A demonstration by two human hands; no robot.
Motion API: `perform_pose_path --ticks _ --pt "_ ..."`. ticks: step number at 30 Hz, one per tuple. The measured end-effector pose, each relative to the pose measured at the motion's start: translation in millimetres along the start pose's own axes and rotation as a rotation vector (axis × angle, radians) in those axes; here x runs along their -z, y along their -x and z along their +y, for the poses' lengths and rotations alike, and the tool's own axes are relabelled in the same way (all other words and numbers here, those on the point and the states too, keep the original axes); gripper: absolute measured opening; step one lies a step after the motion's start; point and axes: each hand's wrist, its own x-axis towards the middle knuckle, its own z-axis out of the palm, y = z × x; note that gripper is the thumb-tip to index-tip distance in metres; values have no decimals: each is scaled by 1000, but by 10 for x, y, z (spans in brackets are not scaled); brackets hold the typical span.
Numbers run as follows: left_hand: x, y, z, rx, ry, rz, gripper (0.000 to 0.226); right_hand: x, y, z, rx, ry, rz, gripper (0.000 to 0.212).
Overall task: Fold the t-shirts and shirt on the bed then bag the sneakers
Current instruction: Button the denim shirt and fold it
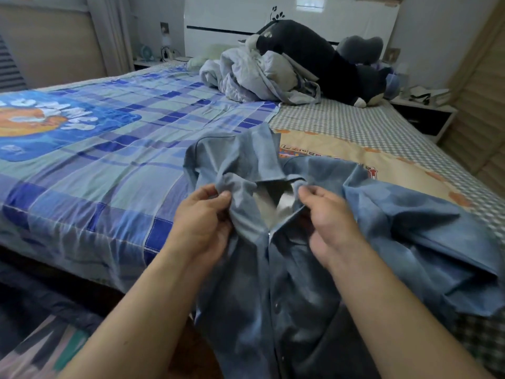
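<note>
**Denim-blue shirt pinched at the collar, near edge of the bed**

Left hand (203, 222): thumb and forefinger pinch a fold of cloth at the left side of the collar. Right hand (325, 220): same pinch on the right collar point. Both closed on fabric, neither flat.

Shirt (273, 296): button-front, placket facing up with buttons visible down the middle, pale inner lining showing at the open neck. Collar end is held up over the near edge of the bed (82, 187); the tail drops off that edge toward the person. One sleeve bunches out along the near right side; the other side is rumpled toward the bed's middle.

Handling, my read:
- Light, soft woven cloth, no stiffness, so it sags wherever unsupported.
- Not slippery or fragile; a fingertip pinch should hold.
- Collar and shoulder seams are the firmest grab points. Shoulders are better for spreading it flat.
- Wrinkles will need a palm sweep before folding.

Further out: patchwork blue cover on the left half, checked sheet on the right, crumpled grey bedding (254, 75) and a dark plush toy (328, 61) at the far edge by the headboard. Sneakers and t-shirts not visible.
</note>
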Motion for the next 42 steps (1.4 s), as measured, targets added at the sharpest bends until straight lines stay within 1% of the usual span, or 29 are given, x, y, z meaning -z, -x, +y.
perform_pose_path --ticks 1,3,4,6,8,10,12,13,14,15,16,17,18,19,21,22,24,26,28,29,31,33,34,35,36,38,39,40,42 --pt "-16 38 6 59 36 -60 28 6 33 -72 -130 -251 -87 12" --pt "-29 72 4 166 69 -93 41 16 101 -167 -309 -595 -219 36" --pt "-29 76 3 205 85 -63 42 3 137 -180 -351 -653 -257 39" --pt "-42 88 11 240 116 0 32 -50 171 -118 -412 -619 -234 31" --pt "-61 118 -13 202 17 -11 32 -100 206 -53 -412 -489 -125 32" --pt "-61 167 -46 86 -263 -8 29 -82 219 -45 -268 -262 32 26" --pt "-41 215 -50 -69 -576 10 27 17 201 -103 90 335 207 34" --pt "-27 230 -42 -142 -719 29 31 87 190 -136 293 669 252 30" --pt "-4 229 -35 -201 -832 61 35 132 198 -185 435 945 253 16" --pt "13 224 -33 -229 -896 88 39 157 211 -220 481 1152 214 34" --pt "26 217 -26 -234 -925 109 42 172 203 -231 480 1263 128 64" --pt "39 205 -27 -236 -929 122 44 157 200 -239 483 1289 32 84" --pt "48 192 -36 -239 -921 130 46 120 205 -248 498 1295 -47 94" --pt "47 187 -42 -238 -900 131 46 66 200 -287 489 1230 -104 93" --pt "45 177 -43 -233 -843 107 47 -62 80 -409 368 1041 -100 68" --pt "49 174 -36 -235 -821 98 49 -152 1 -505 292 1073 -107 51" --pt "63 191 -24 -258 -823 96 56 -324 -223 -727 215 1346 -172 27" --pt "87 197 -11 -307 -873 112 55 -550 -412 -1006 245 1547 -159 25" --pt "103 172 5 -381 -936 125 52 -823 -518 -1348 347 1503 -106 31" --pt "93 157 10 -416 -956 124 47 -936 -542 -1473 363 1353 -148 26" --pt "43 129 13 -443 -949 119 33 -1149 -523 -1577 230 942 -305 5" --pt "11 105 15 -383 -830 126 22 -1242 -542 -1487 94 722 -425 17" --pt "25 83 14 -333 -759 143 21 -1239 -538 -1393 102 745 -441 32" --pt "58 47 11 -277 -702 159 22 -1198 -496 -1287 182 852 -391 44" --pt "95 23 9 -223 -656 164 24 -1084 -476 -1159 302 988 -299 49" --pt "165 -5 20 -146 -601 163 31 -687 -276 -865 548 1141 -14 40" --pt "181 -22 27 -131 -582 165 32 -446 -86 -703 599 1151 115 32" --pt "171 -17 42 -126 -563 168 29 -228 83 -538 565 1135 189 27" --pt "147 -3 39 -139 -555 189 12 83 291 -244 301 1206 189 38"
